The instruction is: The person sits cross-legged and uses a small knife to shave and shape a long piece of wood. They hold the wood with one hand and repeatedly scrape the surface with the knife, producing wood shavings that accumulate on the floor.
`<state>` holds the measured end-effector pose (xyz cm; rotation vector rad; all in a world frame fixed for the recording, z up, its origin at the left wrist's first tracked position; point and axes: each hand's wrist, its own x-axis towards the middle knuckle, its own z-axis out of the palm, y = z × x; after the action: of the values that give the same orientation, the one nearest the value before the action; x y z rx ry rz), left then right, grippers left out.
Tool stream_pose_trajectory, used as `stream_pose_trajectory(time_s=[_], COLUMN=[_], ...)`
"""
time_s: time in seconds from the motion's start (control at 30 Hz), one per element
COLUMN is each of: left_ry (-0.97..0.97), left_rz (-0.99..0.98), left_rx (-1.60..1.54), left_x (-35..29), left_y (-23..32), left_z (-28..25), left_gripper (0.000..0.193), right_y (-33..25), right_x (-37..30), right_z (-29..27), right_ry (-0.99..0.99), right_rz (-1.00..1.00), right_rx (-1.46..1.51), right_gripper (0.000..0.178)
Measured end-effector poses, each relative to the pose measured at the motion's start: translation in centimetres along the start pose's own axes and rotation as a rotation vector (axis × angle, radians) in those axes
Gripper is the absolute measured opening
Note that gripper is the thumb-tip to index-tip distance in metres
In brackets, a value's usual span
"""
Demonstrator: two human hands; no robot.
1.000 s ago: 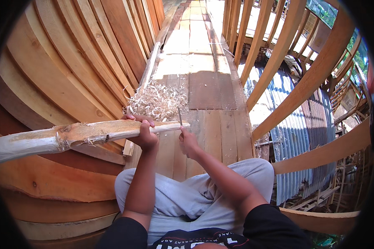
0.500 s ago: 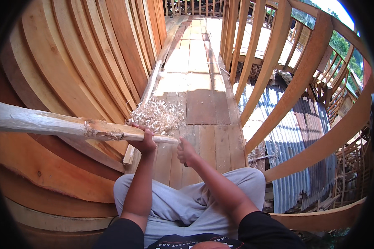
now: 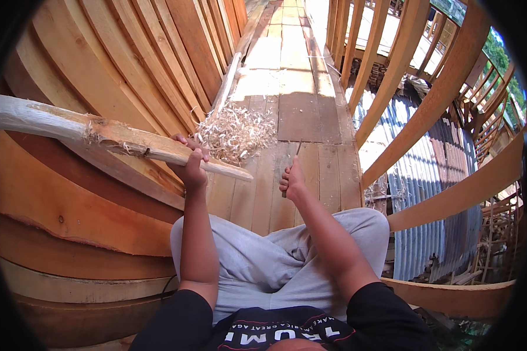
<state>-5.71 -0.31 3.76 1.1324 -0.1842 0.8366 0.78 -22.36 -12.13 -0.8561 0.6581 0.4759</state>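
My left hand [image 3: 190,165] wraps the wooden pole [image 3: 122,138], slanting upper left to frame centre; my right hand [image 3: 293,178] grips the knife [image 3: 299,148], clear of it. Between shaving strokes, I'd judge; another cut calls for edge against taper.

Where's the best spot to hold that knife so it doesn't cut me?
Probably the knife handle, coming from the end nearest the person's body: the thin blade sticks out beyond the right hand, pointing away. The fist hides most of the handle.
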Motion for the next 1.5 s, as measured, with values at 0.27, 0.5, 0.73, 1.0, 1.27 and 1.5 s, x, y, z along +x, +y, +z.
stream_pose_trajectory(time_s=[0.27,0.5,0.73,1.0,1.27,1.5], left_ry=[-0.043,-0.164,-0.180,-0.269,-0.331,-0.446], left_rz=[-0.010,-0.045,-0.072,-0.119,-0.159,-0.248], left_rx=[-0.018,-0.031,0.022,-0.014,-0.037,-0.101], left_x=[0.3,0.4,0.6,0.0,0.0,1.0], left_y=[-0.9,-1.6,-2.6,-4.0,-5.1,-5.1], left_z=[-1.0,-1.1,-2.1,-1.9,-1.4,-1.4], left_gripper=[0.033,0.035,0.038,0.039,0.037,0.041], right_y=[-3.1,-1.7,0.1,1.6,3.1,4.3], right_x=[1.0,0.4,1.1,1.0,2.6,0.7], right_z=[0.8,2.9,2.3,2.0,1.3,1.3], right_ry=[0.258,0.097,0.015,-0.042,-0.072,-0.277], right_rz=[-0.814,-0.856,-0.739,-0.538,-0.453,-0.191], right_rx=[-0.859,-1.078,-1.141,-1.161,-1.280,-1.116], right_gripper=[0.050,0.028,0.031,0.034,0.036,0.036])
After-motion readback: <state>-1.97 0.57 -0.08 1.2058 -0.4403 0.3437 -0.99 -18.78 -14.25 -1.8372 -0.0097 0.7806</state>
